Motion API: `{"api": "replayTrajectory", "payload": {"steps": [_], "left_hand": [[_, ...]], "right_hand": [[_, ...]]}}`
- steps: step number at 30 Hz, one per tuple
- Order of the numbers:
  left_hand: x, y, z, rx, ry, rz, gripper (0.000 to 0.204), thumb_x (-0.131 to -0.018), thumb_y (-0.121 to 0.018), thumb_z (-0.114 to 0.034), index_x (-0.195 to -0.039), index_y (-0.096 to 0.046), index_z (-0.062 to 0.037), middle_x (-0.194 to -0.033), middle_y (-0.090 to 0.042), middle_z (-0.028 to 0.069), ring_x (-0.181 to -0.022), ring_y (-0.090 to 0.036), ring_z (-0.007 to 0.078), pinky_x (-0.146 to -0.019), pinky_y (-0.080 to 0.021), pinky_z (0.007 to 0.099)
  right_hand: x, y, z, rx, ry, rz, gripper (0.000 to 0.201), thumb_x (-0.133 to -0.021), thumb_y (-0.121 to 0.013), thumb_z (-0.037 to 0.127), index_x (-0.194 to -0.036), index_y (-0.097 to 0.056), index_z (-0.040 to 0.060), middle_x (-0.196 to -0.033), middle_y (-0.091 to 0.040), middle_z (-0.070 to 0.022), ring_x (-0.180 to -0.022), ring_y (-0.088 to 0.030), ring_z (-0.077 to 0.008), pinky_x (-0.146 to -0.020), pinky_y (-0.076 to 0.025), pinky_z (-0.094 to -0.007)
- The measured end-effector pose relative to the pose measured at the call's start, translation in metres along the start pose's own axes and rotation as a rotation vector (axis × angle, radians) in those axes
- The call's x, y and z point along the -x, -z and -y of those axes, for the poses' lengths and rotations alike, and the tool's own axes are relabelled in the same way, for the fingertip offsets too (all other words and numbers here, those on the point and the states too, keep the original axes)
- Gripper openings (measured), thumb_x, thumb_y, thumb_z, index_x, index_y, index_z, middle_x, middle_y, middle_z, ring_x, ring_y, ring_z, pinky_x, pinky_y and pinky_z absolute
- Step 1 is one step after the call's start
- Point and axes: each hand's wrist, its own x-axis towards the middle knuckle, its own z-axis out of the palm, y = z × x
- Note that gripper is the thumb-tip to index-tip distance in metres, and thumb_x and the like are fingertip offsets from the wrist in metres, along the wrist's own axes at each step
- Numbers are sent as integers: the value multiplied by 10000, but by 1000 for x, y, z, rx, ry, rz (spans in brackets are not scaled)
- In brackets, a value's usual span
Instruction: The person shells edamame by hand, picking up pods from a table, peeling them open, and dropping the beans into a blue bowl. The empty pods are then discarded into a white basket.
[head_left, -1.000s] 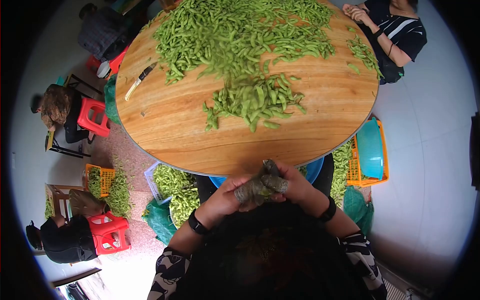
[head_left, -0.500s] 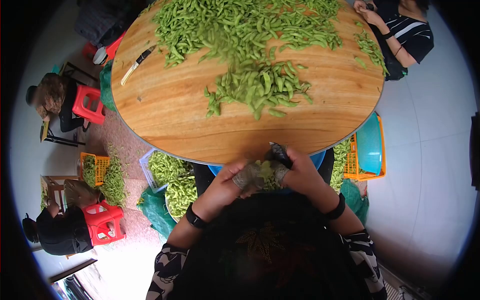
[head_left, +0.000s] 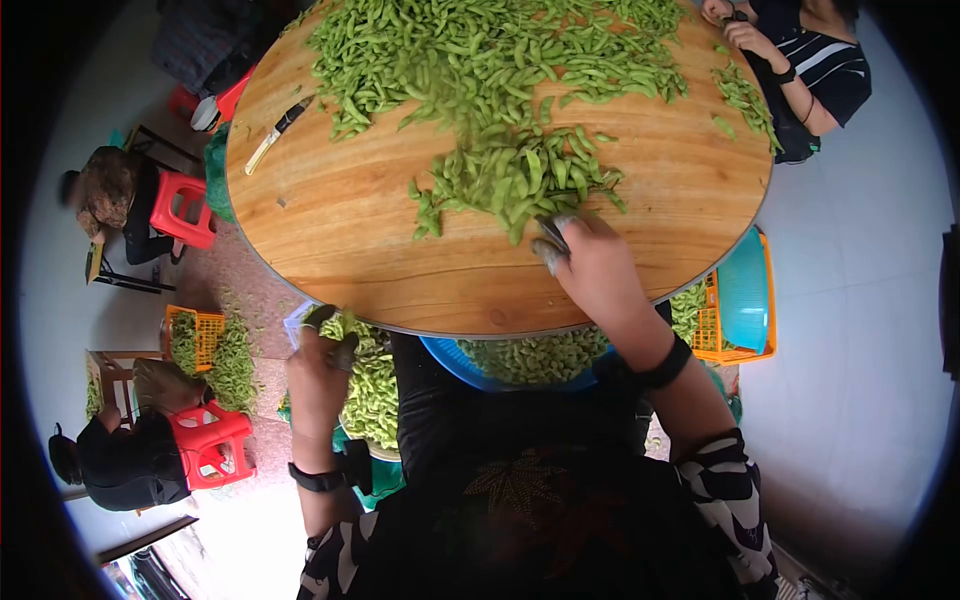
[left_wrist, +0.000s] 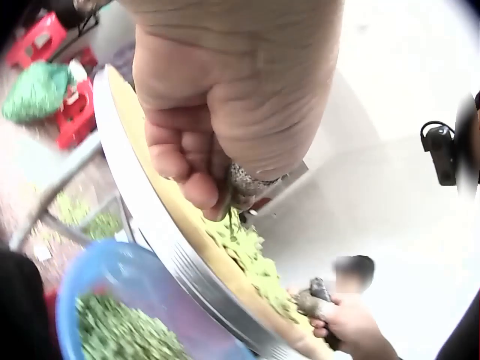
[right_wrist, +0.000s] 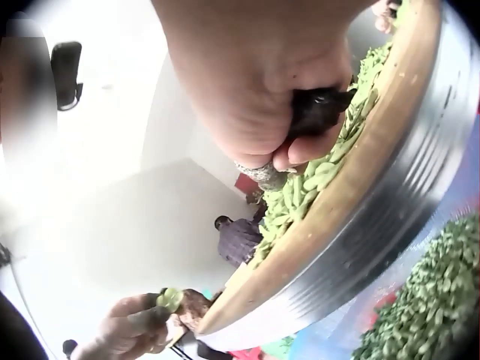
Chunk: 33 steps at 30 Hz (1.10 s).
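My left hand (head_left: 318, 375) is out past the table's near-left edge, above a container of green pods. It pinches a green soybean pod (right_wrist: 171, 300) between thumb and finger; grey wrapping covers the thumb tip (left_wrist: 247, 181). Reaching over the tabletop (head_left: 400, 285), my right hand (head_left: 600, 270) has its wrapped fingertips (head_left: 548, 255) at the near edge of a small pile of soybean pods (head_left: 505, 180). The curled fingers of that hand grip a black-handled tool (right_wrist: 315, 112) against the palm; its working end is hidden.
A larger pod heap (head_left: 480, 50) covers the table's far side. On the left lies a knife (head_left: 278, 135). A blue basin of pods (head_left: 470, 378) sits below the near edge, beside pods at lower left (head_left: 370, 400). An orange crate (head_left: 705, 330) stands right. Other people sit around.
My hands were together at the table's near edge and have parted. The left has moved left over the pods below; the right has reached forward to the small pile. The blue basin is now uncovered.
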Motion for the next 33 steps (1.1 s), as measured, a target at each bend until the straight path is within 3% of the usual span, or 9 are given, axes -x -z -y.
{"api": "replayTrajectory", "payload": {"steps": [2, 5, 10, 14, 16, 18, 21, 28, 33], "left_hand": [[-3, 14, 24, -174, 170, 113, 615, -763, -752, -203, -1294, -473, -67, -1033, -644, 189, -796, -673, 309, -670, -537, 394], [-1, 22, 48, -564, 31, -22, 609, -746, -759, -244, -1253, -492, -40, -1283, -495, 264, -1095, -558, 421, -877, -495, 457], [-25, -5, -35, -91, -270, -171, 296, -801, -724, -155, -1039, -623, -11, -1113, -619, 205, -1006, -619, 365, -818, -518, 414], [-19, -55, -88, 449, -345, 157, 309, -850, -662, -89, -1146, -593, -30, -909, -649, 158, -705, -663, 256, -614, -528, 327], [-18, -86, -97, 754, -330, 368, 286, -922, -554, -36, -1204, -532, 6, -970, -659, 76, -783, -649, 154, -669, -525, 275], [-16, -105, -102, 1036, -193, 638, 204, -940, -544, -67, -1132, -575, -6, -905, -648, 43, -715, -614, 115, -625, -497, 240], [-20, -86, -114, 1096, 62, 866, 141, -932, -571, -73, -1053, -616, -16, -873, -645, 6, -718, -577, 66, -630, -473, 220], [-11, -89, -104, 1144, 14, 640, 129, -934, -576, -76, -1040, -633, -31, -801, -604, -36, -721, -533, 37, -616, -451, 221], [-13, -83, -104, 614, -472, 369, 171, -881, -637, -67, -1048, -647, -32, -785, -646, 56, -665, -579, 116, -576, -463, 309]], "right_hand": [[-10, -9, 4, 140, 9, -31, 139, -796, -654, 118, -887, -613, 21, -740, -625, -187, -688, -622, -370, -617, -520, -433], [-13, -13, 8, 276, -112, 131, 126, -786, -636, 132, -818, -580, 24, -664, -616, -189, -642, -625, -375, -604, -524, -452], [-15, -4, 7, 298, -156, 171, 206, -767, -646, 204, -795, -567, 16, -649, -609, -214, -631, -632, -375, -605, -525, -459], [2, 10, 8, 259, -128, 142, 243, -776, -663, 231, -819, -576, 9, -637, -600, -206, -576, -623, -336, -568, -509, -437], [15, 24, 17, -229, -312, 279, 252, -760, -703, 219, -782, -580, 1, -645, -603, -168, -582, -623, -278, -547, -489, -375], [28, 25, 27, -781, -638, 375, 209, -874, -658, 210, -836, -593, 15, -598, -545, -32, -537, -514, -55, -481, -420, -252], [48, 20, 25, -982, -600, 367, 171, -904, -600, 117, -1036, -600, 9, -712, -592, -19, -574, -535, -43, -507, -426, -226], [60, 26, 28, -678, -138, 315, 427, -826, -575, 36, -1252, -536, 16, -944, -645, -167, -818, -639, -263, -766, -492, -325], [60, 29, 25, -687, -127, 377, 477, -801, -548, 12, -1277, -527, 48, -956, -640, -177, -854, -633, -296, -801, -490, -341]]}}
